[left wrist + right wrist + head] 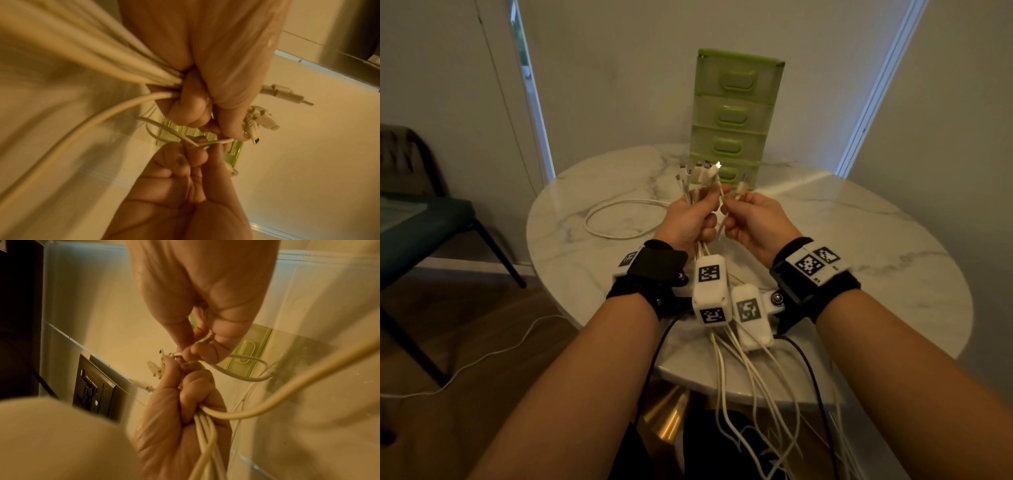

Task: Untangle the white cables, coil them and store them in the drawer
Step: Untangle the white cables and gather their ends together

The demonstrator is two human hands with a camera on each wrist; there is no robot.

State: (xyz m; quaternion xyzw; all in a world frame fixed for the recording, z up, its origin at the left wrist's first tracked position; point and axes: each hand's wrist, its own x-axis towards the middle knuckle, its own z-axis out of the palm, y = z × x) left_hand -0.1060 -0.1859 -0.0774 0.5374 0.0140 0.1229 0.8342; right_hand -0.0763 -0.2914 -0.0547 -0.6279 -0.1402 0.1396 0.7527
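Both hands hold white cables up over a round marble table, in front of a green drawer unit.

At the centre of the head view the left hand (pixel 693 219) is fisted around a bundle of white cables (pixel 697 186), whose plugs fan out above the knuckles while the loose lengths hang past the wrist toward the lower middle of the frame. Just right of it, the right hand (pixel 751 222) pinches a single thin cable (pixel 739 192) between thumb and fingertip, close to the left fist. One more white cable (pixel 616 219) lies looped on the marble table (pixel 859 240), left of centre. The green drawer unit (pixel 736 113) stands upright at the table's far edge, upper centre, all its drawers closed. A dark chair (pixel 421 212) sits at the left edge.
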